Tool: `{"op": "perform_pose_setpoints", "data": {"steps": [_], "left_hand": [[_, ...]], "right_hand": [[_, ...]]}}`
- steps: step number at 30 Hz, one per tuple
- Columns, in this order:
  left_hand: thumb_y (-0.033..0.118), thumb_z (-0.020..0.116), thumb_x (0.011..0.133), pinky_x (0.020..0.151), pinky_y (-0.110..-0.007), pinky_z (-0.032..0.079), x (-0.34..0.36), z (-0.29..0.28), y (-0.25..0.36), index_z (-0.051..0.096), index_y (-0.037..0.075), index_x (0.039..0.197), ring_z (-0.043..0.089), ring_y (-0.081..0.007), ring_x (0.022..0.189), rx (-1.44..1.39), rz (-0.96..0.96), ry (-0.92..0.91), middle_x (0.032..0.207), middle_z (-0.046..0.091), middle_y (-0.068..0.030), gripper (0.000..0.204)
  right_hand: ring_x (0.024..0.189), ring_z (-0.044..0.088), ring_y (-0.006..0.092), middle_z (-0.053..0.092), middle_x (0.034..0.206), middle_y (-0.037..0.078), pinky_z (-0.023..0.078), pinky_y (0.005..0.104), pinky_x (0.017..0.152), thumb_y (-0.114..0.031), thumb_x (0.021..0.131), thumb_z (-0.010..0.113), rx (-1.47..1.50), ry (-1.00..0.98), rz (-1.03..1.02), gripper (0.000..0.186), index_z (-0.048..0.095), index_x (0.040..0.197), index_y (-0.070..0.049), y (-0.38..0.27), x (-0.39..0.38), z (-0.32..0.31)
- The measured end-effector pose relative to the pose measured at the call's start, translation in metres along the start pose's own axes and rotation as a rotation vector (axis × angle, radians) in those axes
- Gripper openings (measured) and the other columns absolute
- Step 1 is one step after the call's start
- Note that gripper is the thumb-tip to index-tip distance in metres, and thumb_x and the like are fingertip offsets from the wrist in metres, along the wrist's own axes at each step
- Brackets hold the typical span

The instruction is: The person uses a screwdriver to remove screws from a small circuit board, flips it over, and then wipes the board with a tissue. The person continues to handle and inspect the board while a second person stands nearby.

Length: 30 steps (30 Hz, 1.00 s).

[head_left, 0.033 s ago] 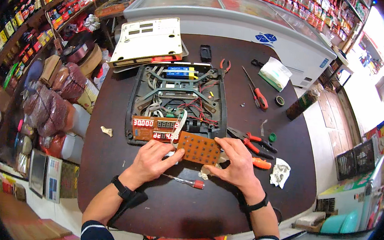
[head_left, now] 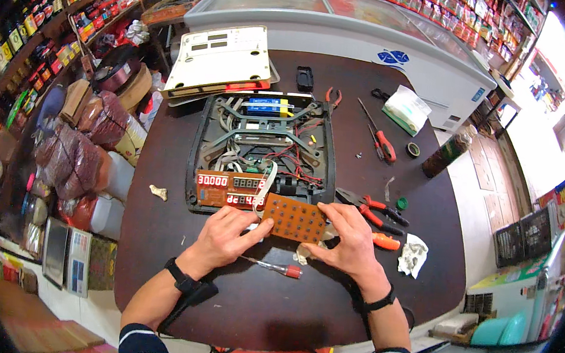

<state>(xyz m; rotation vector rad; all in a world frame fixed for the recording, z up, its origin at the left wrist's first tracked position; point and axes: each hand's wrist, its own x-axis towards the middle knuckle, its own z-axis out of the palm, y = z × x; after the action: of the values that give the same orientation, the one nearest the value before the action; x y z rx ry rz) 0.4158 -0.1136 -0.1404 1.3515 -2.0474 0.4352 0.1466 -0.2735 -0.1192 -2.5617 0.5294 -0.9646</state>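
Observation:
Both hands hold an orange-brown keypad circuit board [head_left: 295,219] with rows of small dark buttons. My left hand [head_left: 228,236] is closed on its left edge, the thumb on the face. My right hand [head_left: 346,240] pinches the right edge between thumb and fingers. A pale ribbon cable [head_left: 266,183] rises beside the board's left end. Just beyond lies an opened electronic scale [head_left: 264,137] with wires, metal brackets and a blue battery [head_left: 264,107]. On its near side sits a display board [head_left: 227,189] with lit red digits. A screwdriver with a clear and red handle [head_left: 292,271] lies nearer me.
The scale's white cover [head_left: 222,62] stands at the far left of the dark table [head_left: 215,313]. To the right are red-handled pliers [head_left: 375,206], a long red screwdriver [head_left: 386,148], a tape roll [head_left: 413,149], crumpled tissue [head_left: 413,256] and a jar [head_left: 449,152]. A chest freezer [head_left: 350,43] stands behind.

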Motion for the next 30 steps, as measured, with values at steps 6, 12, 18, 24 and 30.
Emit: {"op": "perform_pose_setpoints", "data": {"steps": [6,12,18,24,30], "left_hand": [[0.008,0.074,0.09,0.084,-0.039,0.058,-0.005,0.007,0.001,0.075,0.004,0.137,0.07,-0.0225,0.091,-0.038,-0.001,0.018,0.108,0.072,-0.0067,0.048],[0.007,0.074,0.09,0.08,-0.039,0.057,-0.008,0.011,0.002,0.072,-0.001,0.139,0.07,-0.0225,0.089,-0.064,0.013,0.005,0.107,0.072,-0.0082,0.049],[0.007,0.074,0.09,0.078,-0.038,0.055,-0.009,0.012,0.002,0.072,-0.002,0.138,0.07,-0.0219,0.088,-0.067,0.019,0.01,0.106,0.072,-0.0085,0.049],[0.006,0.073,0.091,0.079,-0.039,0.055,-0.01,0.014,0.003,0.072,-0.003,0.139,0.071,-0.0222,0.089,-0.074,0.01,0.005,0.105,0.072,-0.0087,0.049],[0.005,0.073,0.09,0.081,-0.04,0.057,-0.01,0.014,0.004,0.071,-0.004,0.139,0.072,-0.0238,0.09,-0.098,-0.007,-0.002,0.107,0.074,-0.0104,0.05]], "right_hand": [[0.111,0.072,0.0355,0.074,0.122,0.016,0.06,0.0453,0.096,-0.029,0.067,0.103,-0.009,0.009,-0.017,0.079,0.073,0.135,-0.002,0.0,0.001,0.002],[0.11,0.072,0.0352,0.074,0.121,0.015,0.061,0.0451,0.095,-0.027,0.065,0.104,-0.029,0.0,-0.017,0.081,0.074,0.136,-0.004,0.002,0.0,0.002],[0.11,0.072,0.0356,0.074,0.121,0.015,0.061,0.0451,0.096,-0.025,0.065,0.104,-0.026,-0.01,-0.016,0.081,0.074,0.137,-0.004,0.002,0.0,0.001],[0.11,0.072,0.0361,0.074,0.121,0.016,0.061,0.0455,0.096,-0.024,0.065,0.104,-0.007,-0.015,-0.015,0.082,0.073,0.138,-0.003,0.001,0.001,-0.001],[0.11,0.072,0.0363,0.073,0.121,0.017,0.061,0.0457,0.096,-0.023,0.065,0.104,-0.001,-0.013,-0.017,0.082,0.072,0.138,-0.002,0.0,0.001,-0.002]]}}
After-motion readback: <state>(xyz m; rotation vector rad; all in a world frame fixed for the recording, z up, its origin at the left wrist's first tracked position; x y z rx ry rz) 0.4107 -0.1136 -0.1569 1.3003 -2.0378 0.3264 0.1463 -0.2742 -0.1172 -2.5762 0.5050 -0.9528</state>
